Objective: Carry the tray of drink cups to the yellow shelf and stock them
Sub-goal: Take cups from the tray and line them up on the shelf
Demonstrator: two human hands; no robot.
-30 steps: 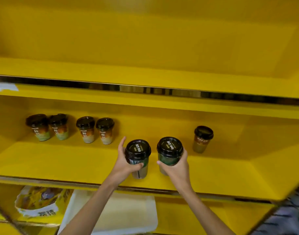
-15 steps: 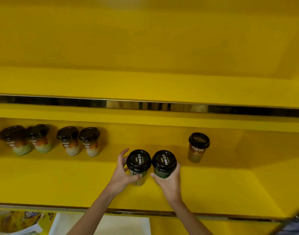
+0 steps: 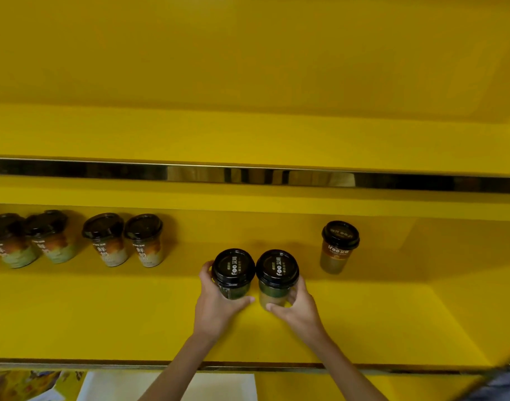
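Observation:
Two black-lidded drink cups stand side by side on the yellow shelf (image 3: 363, 328), lids nearly touching. My left hand (image 3: 216, 308) wraps the left cup (image 3: 233, 270). The right cup (image 3: 277, 272) is held by my right hand (image 3: 298, 311). Both cup bases seem to rest on the shelf board. A lone brown cup (image 3: 338, 247) stands further back to the right. Several orange-and-green cups (image 3: 143, 241) line the back at the left. The white tray (image 3: 172, 387) shows on the level below, partly hidden by my arms.
An upper shelf edge with a dark reflective strip (image 3: 248, 175) overhangs the cups. A printed yellow package (image 3: 25, 384) lies on the lower level at the left. Bare yellow board stretches to the right of the lone cup.
Both hands carried the two cups deeper into the shelf and brought them together. The view tilted upward, so the lower level mostly dropped out of sight.

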